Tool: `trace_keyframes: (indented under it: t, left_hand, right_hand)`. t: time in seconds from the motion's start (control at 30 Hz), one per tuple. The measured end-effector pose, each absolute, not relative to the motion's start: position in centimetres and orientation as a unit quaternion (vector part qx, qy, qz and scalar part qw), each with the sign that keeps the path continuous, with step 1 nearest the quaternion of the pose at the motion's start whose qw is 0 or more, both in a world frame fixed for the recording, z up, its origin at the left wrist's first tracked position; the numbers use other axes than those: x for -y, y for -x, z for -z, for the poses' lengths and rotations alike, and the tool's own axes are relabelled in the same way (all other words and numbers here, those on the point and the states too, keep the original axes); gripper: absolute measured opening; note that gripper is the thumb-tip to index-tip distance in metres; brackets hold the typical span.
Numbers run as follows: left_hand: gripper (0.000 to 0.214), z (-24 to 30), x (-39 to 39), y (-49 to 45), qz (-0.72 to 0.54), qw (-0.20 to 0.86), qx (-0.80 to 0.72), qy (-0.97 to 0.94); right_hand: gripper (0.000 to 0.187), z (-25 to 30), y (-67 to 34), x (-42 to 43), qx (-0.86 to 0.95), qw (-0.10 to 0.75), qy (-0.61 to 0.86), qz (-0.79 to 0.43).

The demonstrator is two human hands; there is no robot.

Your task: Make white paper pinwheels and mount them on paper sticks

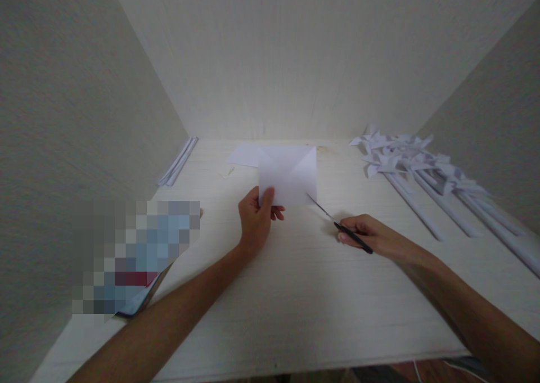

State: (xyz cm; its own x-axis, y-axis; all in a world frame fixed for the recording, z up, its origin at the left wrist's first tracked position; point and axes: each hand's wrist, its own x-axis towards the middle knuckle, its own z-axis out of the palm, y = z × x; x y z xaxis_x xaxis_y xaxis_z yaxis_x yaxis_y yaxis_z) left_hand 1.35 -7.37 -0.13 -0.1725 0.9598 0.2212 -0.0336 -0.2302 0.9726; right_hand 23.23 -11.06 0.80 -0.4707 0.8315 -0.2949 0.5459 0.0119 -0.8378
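Observation:
My left hand (258, 219) pinches the lower left corner of a white square sheet of paper (289, 172), thumb on top and fingers behind. Faint diagonal creases run across the sheet. In my right hand (365, 234) is a pair of scissors (352, 237) with black handles. Their blades point up and left, and the tips lie at the sheet's lower right corner. Whether the blades have cut into the paper I cannot tell. Behind the held sheet, another white piece of paper (243, 154) lies on the table, partly covered.
Several paper pinwheels (388, 158) on rolled paper sticks (415, 206) lie at the right. Rolled paper sticks (179, 162) rest by the left wall. A partly blurred flat device (143, 301) lies near my left forearm. Walls enclose the white table (274, 315) on three sides.

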Motion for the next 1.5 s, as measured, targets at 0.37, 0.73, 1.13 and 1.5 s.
trace_keyframes:
  t: [0.37,0.73,1.13,1.5]
  left_hand:
    - [0.028,0.43,7.13,-1.31,-0.608,0.407,-0.462,-0.502]
    - [0.026,0.41,7.13,-1.32,-0.606,0.402,-0.463,-0.507]
    - [0.025,0.47,7.14,-1.52,-0.584,0.426,-0.454,-0.521]
    - [0.026,0.28,7.48,-1.79,-0.557,0.435,-0.450,-0.545]
  right_hand:
    - [0.045,-0.65,-23.15,10.98,0.696,0.144,0.496,-0.499]
    - [0.041,-0.35,-23.39,10.82,0.690,0.149,0.485,-0.515]
    - [0.042,-0.21,-23.50,10.82,0.704,0.153,0.484,-0.497]
    - [0.043,-0.63,-23.52,10.91,0.703,0.160,0.482,-0.498]
